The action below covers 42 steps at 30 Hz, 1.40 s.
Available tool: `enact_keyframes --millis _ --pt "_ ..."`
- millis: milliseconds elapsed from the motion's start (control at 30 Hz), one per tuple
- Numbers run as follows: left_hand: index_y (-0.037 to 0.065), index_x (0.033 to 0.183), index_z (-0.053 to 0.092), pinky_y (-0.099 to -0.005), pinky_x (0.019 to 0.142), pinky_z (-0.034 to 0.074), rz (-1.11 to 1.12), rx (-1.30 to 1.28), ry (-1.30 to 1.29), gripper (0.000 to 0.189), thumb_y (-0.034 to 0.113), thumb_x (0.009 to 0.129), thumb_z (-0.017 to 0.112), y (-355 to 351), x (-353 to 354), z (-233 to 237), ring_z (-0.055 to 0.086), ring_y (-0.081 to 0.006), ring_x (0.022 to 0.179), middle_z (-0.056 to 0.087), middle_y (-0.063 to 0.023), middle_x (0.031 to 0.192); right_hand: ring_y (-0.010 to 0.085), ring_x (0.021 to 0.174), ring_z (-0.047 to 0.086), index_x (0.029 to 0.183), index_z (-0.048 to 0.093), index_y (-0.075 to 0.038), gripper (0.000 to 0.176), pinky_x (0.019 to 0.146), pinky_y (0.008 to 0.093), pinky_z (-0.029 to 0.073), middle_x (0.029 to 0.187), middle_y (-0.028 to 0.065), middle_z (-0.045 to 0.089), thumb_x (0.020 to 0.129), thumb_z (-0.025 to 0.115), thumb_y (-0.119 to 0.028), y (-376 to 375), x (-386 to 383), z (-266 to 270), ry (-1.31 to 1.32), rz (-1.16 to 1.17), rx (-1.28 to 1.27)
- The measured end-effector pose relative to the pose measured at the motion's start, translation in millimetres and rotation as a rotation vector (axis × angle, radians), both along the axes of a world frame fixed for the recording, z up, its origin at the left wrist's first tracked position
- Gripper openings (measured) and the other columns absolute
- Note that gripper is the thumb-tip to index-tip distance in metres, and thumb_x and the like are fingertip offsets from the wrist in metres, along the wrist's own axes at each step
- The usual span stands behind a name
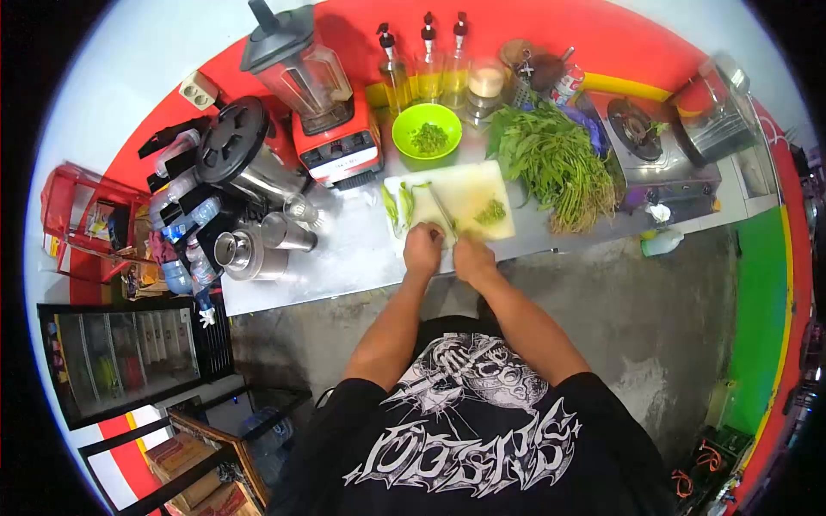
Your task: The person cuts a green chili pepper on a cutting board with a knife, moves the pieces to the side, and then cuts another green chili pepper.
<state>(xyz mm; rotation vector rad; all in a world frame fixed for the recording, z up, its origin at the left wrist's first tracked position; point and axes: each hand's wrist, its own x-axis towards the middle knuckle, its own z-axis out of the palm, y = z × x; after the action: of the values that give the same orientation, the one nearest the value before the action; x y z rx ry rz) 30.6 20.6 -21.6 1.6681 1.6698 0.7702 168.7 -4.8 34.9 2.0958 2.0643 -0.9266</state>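
A white cutting board [469, 182] lies at the table's front edge, below my chest. My right hand [475, 258] is closed around the handle of a knife [440, 205], whose blade points away from me across the board. Close beside the blade, my left hand [423, 249] has its fingers pressed together; what they pinch is hidden. Long green chillies [407, 205] lie on the board's left side. A small pile of chopped green pieces [491, 212] sits at the right. Behind the board, a lime-green bowl [427, 157] holds more chopped greens.
Leafy greens [555, 163] are heaped right of the board, near a gas stove [662, 168]. A red blender [340, 146], pump bottles [428, 64] and a glass jar [486, 83] line the back. Steel containers [258, 254] and a large lidded pot [245, 150] stand left.
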Motion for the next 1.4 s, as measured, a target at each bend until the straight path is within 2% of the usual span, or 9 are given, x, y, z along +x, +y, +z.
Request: enact_keyframes --millis 100,267,533,567,733,933,1033,1267,1400 --pt "0.006 0.088 0.071 -0.0432 0.082 0.052 0.074 0.104 0.009 0.013 0.008 0.078 0.079 -4.5 -1.1 -20.7 0.065 -0.0334 0.09 0.068 -0.0121 0.092 0.046 0.103 0.068 0.113 0.062 0.007 0.028 0.09 0.0518 0.055 0.112 0.0315 0.068 0.092 0.053 -0.01 -4.2 1.9 -6.0 0.019 -0.03 0.008" --pt "0.006 0.088 0.07 -0.0434 0.08 0.052 0.07 0.086 -0.023 0.013 0.006 0.078 0.079 -5.8 0.7 -9.3 0.064 -0.0328 0.088 0.067 -0.0128 0.09 0.046 0.106 0.067 0.12 0.054 0.009 0.033 0.092 0.0513 0.054 0.112 0.031 0.068 0.093 0.054 -0.009 -16.0 -5.3 -16.7 0.029 -0.135 -0.032" --pt "0.0 0.086 0.069 -0.0393 0.073 0.053 0.04 0.194 -0.114 0.011 0.003 0.08 0.078 -7.9 -1.9 -11.2 0.068 -0.0302 0.079 0.066 -0.016 0.083 0.0443 0.102 0.07 0.118 0.056 0.009 0.032 0.089 0.0513 0.056 0.108 0.0301 0.07 0.089 0.057 -0.005 -21.4 -6.9 -2.4 -0.027 -0.074 -0.009" --pt "0.0 0.086 0.069 -0.0393 0.073 0.053 0.043 0.192 -0.115 0.011 0.003 0.08 0.078 -8.0 -1.6 -11.1 0.068 -0.0302 0.079 0.066 -0.016 0.083 0.044 0.101 0.07 0.116 0.058 0.01 0.031 0.089 0.0513 0.056 0.107 0.0298 0.071 0.088 0.057 -0.004 -24.5 -9.7 -15.9 0.001 -0.156 0.02" --pt "-0.001 0.085 0.072 -0.0385 0.074 0.054 0.055 0.125 -0.189 0.008 0.001 0.079 0.077 -7.9 -7.0 -7.7 0.068 -0.03 0.078 0.069 -0.0164 0.085 0.0441 0.104 0.069 0.116 0.059 0.008 0.029 0.09 0.0512 0.055 0.11 0.0316 0.069 0.09 0.055 -0.005 -7.2 -5.2 -13.2 0.026 -0.075 0.067" --pt "0.0 0.086 0.072 -0.0379 0.074 0.054 0.101 0.058 -0.197 0.007 0.001 0.08 0.076 -8.5 -5.1 -6.3 0.069 -0.0281 0.077 0.07 -0.0155 0.084 0.0449 0.107 0.068 0.122 0.056 0.007 0.033 0.092 0.0527 0.054 0.113 0.0334 0.067 0.094 0.049 -0.009 -11.1 -8.1 14.3 0.025 -0.059 -0.048" --pt "0.0 0.084 0.071 -0.0387 0.074 0.054 0.1 0.071 -0.189 0.007 0.002 0.08 0.076 -6.7 -3.1 -8.1 0.068 -0.0291 0.077 0.069 -0.0153 0.083 0.0451 0.107 0.068 0.124 0.052 0.009 0.035 0.092 0.0533 0.053 0.114 0.0324 0.068 0.096 0.05 -0.012 -16.6 -13.2 -5.9 0.035 -0.186 -0.036" --pt "0.001 0.082 0.068 -0.0413 0.073 0.052 0.039 0.171 -0.156 0.005 0.001 0.081 0.073 -5.9 -4.6 -8.4 0.066 -0.0318 0.078 0.067 -0.0161 0.081 0.0454 0.101 0.069 0.113 0.06 0.006 0.027 0.089 0.0543 0.055 0.108 0.0287 0.07 0.094 0.056 -0.014 3.1 -6.0 -6.4 0.003 -0.044 -0.015" --pt "0.0 0.082 0.068 -0.0426 0.073 0.052 0.08 0.164 -0.237 0.003 0.0 0.081 0.071 -8.5 -3.1 -10.2 0.065 -0.0324 0.078 0.065 -0.0168 0.08 0.0452 0.103 0.069 0.117 0.059 0.006 0.03 0.088 0.0559 0.055 0.108 0.0295 0.07 0.092 0.054 -0.01 -14.6 -5.9 -14.9 -0.001 -0.049 -0.034"
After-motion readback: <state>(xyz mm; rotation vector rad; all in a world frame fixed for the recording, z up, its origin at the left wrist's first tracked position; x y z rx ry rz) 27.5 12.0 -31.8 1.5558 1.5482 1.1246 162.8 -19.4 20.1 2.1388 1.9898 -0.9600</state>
